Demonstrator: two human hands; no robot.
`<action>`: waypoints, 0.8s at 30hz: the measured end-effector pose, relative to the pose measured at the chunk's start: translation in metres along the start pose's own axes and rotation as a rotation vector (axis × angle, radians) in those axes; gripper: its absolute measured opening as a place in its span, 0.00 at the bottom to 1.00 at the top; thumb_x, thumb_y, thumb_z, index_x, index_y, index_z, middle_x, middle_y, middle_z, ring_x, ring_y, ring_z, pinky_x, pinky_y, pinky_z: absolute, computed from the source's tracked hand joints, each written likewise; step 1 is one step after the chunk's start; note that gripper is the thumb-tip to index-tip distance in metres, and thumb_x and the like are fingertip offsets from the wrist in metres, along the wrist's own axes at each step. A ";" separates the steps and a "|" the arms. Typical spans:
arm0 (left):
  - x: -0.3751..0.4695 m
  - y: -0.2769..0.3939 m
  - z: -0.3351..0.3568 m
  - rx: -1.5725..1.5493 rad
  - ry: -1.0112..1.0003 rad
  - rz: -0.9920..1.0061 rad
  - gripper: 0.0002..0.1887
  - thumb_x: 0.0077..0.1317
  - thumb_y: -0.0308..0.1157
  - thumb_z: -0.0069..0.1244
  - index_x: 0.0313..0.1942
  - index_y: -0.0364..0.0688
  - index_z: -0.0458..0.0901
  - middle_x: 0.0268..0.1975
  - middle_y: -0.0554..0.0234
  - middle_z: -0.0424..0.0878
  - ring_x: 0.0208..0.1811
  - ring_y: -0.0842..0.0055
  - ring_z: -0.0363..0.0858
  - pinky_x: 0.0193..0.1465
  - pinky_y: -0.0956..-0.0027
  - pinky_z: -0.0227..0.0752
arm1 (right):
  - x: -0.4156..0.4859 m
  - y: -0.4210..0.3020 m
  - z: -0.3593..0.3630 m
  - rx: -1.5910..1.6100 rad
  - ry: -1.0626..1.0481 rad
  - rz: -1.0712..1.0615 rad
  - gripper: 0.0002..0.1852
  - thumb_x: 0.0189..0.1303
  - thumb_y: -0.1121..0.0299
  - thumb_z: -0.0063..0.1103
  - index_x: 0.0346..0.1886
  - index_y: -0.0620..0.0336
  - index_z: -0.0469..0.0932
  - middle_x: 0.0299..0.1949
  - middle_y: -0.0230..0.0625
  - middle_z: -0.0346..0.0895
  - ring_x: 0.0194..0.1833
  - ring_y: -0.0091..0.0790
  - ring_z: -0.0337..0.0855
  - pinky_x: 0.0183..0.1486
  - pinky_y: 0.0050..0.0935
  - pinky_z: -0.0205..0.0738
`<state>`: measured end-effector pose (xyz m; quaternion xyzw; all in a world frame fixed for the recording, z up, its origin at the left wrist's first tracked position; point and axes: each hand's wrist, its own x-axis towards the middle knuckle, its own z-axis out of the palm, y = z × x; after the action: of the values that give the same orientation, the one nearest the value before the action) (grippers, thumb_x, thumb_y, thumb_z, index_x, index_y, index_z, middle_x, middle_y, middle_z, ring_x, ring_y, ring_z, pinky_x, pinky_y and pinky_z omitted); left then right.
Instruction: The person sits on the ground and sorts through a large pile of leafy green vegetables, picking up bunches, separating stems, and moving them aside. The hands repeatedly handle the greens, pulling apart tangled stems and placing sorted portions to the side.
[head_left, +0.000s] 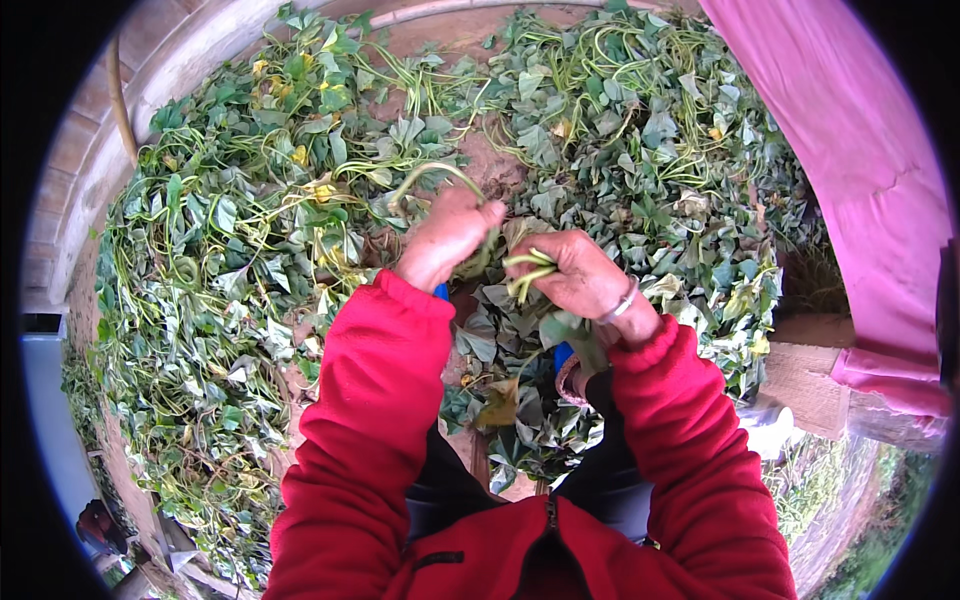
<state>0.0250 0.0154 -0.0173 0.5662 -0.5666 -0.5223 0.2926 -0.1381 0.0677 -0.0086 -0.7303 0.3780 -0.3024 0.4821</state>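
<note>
My left hand (453, 231), slightly blurred, is closed around a green vine stem (442, 166) that arches above the knuckles. Close by on the right, my right hand (574, 274) grips a small bundle of cut green stems (529, 271), whose ends point left; a bracelet is on that wrist. Wilted leaves hang below this hand. Beneath both hands lie leafy vines (480, 337) on reddish soil, close to my feet. Whether the stem in my left hand joins the plants below is hidden.
Heaps of leafy vines with some yellow leaves lie to the left (217, 247) and the right (660, 165). A pink cloth (840, 150) hangs at the right above a wooden beam (806, 382). A pale curved wall edge (97, 165) borders the upper left.
</note>
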 end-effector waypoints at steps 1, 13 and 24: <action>0.005 0.001 -0.008 0.053 0.014 -0.016 0.15 0.55 0.37 0.49 0.18 0.34 0.71 0.17 0.66 0.69 0.18 0.81 0.63 0.22 0.75 0.54 | -0.004 -0.013 -0.001 -0.055 -0.027 0.050 0.09 0.46 0.80 0.54 0.34 0.64 0.74 0.27 0.32 0.75 0.29 0.20 0.74 0.32 0.20 0.68; 0.004 0.002 -0.012 -0.356 -0.223 -0.025 0.13 0.57 0.38 0.48 0.25 0.36 0.72 0.20 0.67 0.71 0.20 0.81 0.66 0.23 0.76 0.60 | 0.000 0.004 -0.020 -0.235 0.399 0.061 0.10 0.56 0.73 0.44 0.39 0.67 0.72 0.22 0.42 0.75 0.24 0.37 0.76 0.29 0.29 0.69; -0.003 0.007 -0.005 -0.433 -0.171 0.010 0.13 0.55 0.38 0.50 0.24 0.37 0.71 0.18 0.67 0.71 0.17 0.82 0.68 0.19 0.79 0.58 | -0.003 -0.019 -0.029 0.549 0.151 0.342 0.32 0.55 0.67 0.52 0.59 0.68 0.49 0.26 0.31 0.68 0.22 0.22 0.70 0.26 0.19 0.66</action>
<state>0.0276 0.0162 -0.0086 0.4412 -0.4669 -0.6761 0.3607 -0.1577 0.0613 0.0191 -0.4747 0.4341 -0.3610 0.6752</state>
